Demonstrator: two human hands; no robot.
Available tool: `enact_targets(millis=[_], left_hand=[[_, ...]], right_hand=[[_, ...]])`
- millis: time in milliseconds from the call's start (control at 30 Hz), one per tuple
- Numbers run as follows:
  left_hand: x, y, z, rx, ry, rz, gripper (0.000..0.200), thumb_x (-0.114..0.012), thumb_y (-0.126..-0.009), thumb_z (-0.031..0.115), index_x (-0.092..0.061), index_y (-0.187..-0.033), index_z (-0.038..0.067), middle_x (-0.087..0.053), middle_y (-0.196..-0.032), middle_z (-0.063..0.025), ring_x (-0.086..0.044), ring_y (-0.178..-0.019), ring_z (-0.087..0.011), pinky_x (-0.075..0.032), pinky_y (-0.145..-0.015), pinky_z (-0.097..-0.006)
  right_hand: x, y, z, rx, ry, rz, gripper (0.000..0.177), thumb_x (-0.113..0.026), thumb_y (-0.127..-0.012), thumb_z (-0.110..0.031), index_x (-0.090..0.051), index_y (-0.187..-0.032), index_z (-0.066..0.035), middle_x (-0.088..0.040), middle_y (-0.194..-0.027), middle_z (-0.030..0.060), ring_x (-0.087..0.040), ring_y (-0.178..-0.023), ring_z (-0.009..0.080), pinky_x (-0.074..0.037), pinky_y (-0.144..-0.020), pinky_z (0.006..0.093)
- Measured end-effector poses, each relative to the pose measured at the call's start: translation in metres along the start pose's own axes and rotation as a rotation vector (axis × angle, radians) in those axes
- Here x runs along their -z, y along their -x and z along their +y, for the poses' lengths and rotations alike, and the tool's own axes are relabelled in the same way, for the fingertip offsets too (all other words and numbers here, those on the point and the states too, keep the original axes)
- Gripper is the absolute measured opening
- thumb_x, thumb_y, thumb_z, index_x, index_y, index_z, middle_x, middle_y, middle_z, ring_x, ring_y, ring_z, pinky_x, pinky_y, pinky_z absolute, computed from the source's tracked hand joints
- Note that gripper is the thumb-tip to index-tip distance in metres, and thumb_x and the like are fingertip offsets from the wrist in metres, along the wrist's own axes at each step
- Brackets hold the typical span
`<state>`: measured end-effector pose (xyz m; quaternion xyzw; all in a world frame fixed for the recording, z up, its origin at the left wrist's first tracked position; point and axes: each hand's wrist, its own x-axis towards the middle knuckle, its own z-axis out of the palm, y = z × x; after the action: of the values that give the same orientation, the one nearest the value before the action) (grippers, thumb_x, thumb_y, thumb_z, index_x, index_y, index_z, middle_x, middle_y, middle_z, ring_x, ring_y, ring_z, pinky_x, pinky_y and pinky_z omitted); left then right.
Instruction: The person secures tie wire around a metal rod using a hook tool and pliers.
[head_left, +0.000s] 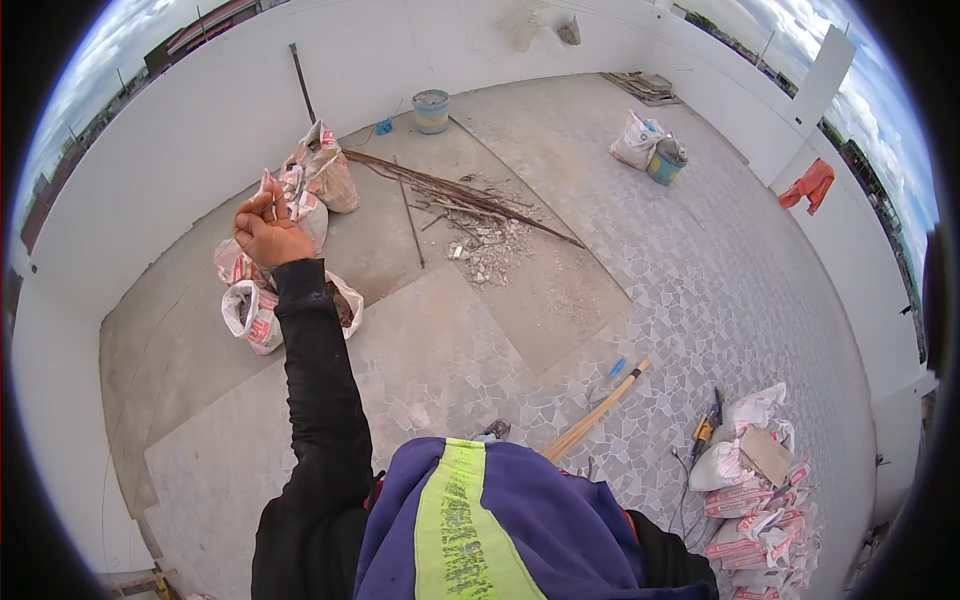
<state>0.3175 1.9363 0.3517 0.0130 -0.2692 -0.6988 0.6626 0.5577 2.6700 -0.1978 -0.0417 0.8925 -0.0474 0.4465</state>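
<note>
My left hand (272,232) is raised at the upper left, its fingers curled and pressed together. Whatever they may hold is too small to make out. Behind it in the view stand white and red sacks (328,172), some of them open at the top. A black sleeve (325,400) covers the raised arm. My right hand is out of view; only a dark sleeve (675,565) shows at the lower right. A purple garment with a yellow-green stripe (465,520) fills the bottom middle.
Long thin rods (470,197) lie beside rubble (500,250) on the floor. A bucket (431,112) stands by the white wall. A broom (600,408) and a power tool (707,422) lie nearer, beside stacked sacks (750,540). Another sack (636,140) and bucket (667,160) stand farther back.
</note>
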Motion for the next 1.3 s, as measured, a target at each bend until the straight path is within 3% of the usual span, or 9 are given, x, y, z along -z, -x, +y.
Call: enact_targets(millis=[33,100,133,433,533,733,833,1067,1300], left_hand=[[-0.024,-0.004,-0.005,-0.021,-0.008,0.002,0.022,-0.043,-0.105,0.023,-0.050,-0.100,0.002,-0.065,-0.086,-0.0119,-0.066,-0.095,-0.0294,-0.056,-0.093,-0.0495],[-0.070,-0.014,-0.003,-0.301,-0.031,-0.018,0.021,-0.042,-0.105,0.023,-0.049,-0.103,0.003,-0.066,-0.083,-0.0122,-0.066,-0.095,-0.0311,-0.056,-0.093,-0.0518],[-0.081,-0.022,-0.004,-0.319,-0.048,-0.009,0.021,-0.042,-0.105,0.023,-0.049,-0.103,0.003,-0.066,-0.083,-0.0122,-0.066,-0.095,-0.0311,-0.056,-0.093,-0.0518],[-0.118,-0.053,-0.048,-0.354,-0.040,-0.215,0.026,-0.042,-0.105,0.026,-0.050,-0.112,0.002,-0.067,-0.086,-0.0128,-0.066,-0.096,-0.0306,-0.054,-0.095,-0.0535],[-0.117,-0.051,-0.087,-0.317,-0.077,-0.243,0.027,-0.044,-0.105,0.027,-0.052,-0.112,0.002,-0.066,-0.083,-0.0114,-0.067,-0.090,-0.0267,-0.054,-0.095,-0.0531],[-0.128,-0.051,-0.115,-0.408,-0.061,-0.352,0.027,-0.048,-0.103,0.027,-0.055,-0.112,0.003,-0.064,-0.079,-0.0086,-0.067,-0.084,-0.0247,-0.057,-0.090,-0.0530],[-0.149,-0.051,-0.117,-0.534,0.021,-0.332,0.027,-0.050,-0.102,0.028,-0.057,-0.112,0.003,-0.064,-0.078,-0.0077,-0.067,-0.086,-0.0250,-0.057,-0.091,-0.0522],[-0.143,-0.091,-0.135,-0.565,-0.010,-0.463,0.027,-0.052,-0.102,0.026,-0.058,-0.118,0.006,-0.062,-0.083,-0.0069,-0.068,-0.089,-0.0228,-0.056,-0.096,-0.0437],[-0.126,-0.083,-0.134,-0.486,-0.066,-0.472,0.025,-0.051,-0.102,0.022,-0.058,-0.120,0.006,-0.062,-0.083,-0.0069,-0.067,-0.091,-0.0246,-0.055,-0.098,-0.0457]], right_hand=[[0.019,-0.014,0.001,0.019,0.013,-0.002,0.042,-0.067,-0.075,-0.052,-0.072,-0.106,-0.024,-0.072,-0.108,0.0075,-0.068,-0.102,0.0333,-0.052,-0.090,0.0412],[0.048,-0.010,0.001,-0.625,-0.548,0.242,0.048,-0.067,-0.077,-0.043,-0.070,-0.097,0.001,-0.072,-0.091,0.0201,-0.070,-0.095,0.0348,-0.055,-0.077,0.0411],[0.091,0.025,-0.015,-0.611,-0.527,0.234,0.048,-0.067,-0.077,-0.043,-0.070,-0.097,0.001,-0.072,-0.091,0.0201,-0.070,-0.095,0.0348,-0.055,-0.077,0.0411],[0.374,-0.087,-0.133,0.031,-0.734,0.195,0.029,-0.078,-0.063,-0.022,-0.069,-0.074,0.003,-0.069,-0.071,0.0126,-0.067,-0.062,0.0219,-0.054,-0.060,0.0343],[0.459,-0.135,-0.189,0.436,-1.231,0.216,0.025,-0.072,-0.069,-0.012,-0.068,-0.091,0.001,-0.065,-0.075,0.0073,-0.063,-0.066,0.0182,-0.051,-0.061,0.0314],[0.744,-0.024,-0.375,1.029,-1.418,0.388,0.055,-0.075,-0.073,-0.008,-0.059,-0.125,-0.003,-0.062,-0.092,0.0028,-0.059,-0.080,0.0130,-0.048,-0.071,0.0282],[0.875,0.002,-0.454,1.302,-1.358,0.480,0.051,-0.071,-0.072,-0.004,-0.059,-0.122,-0.005,-0.065,-0.098,0.0067,-0.058,-0.079,0.0125,-0.046,-0.065,0.0266],[1.094,-0.045,-0.617,1.449,-1.436,0.651,0.040,-0.074,-0.072,-0.003,-0.065,-0.110,-0.004,-0.060,-0.098,0.0037,-0.058,-0.091,0.0164,-0.047,-0.084,0.0290],[1.159,-0.094,-0.656,1.555,-1.543,0.568,0.039,-0.066,-0.078,-0.002,-0.057,-0.116,-0.004,-0.060,-0.112,0.0117,-0.057,-0.096,0.0180,-0.048,-0.087,0.0313]])
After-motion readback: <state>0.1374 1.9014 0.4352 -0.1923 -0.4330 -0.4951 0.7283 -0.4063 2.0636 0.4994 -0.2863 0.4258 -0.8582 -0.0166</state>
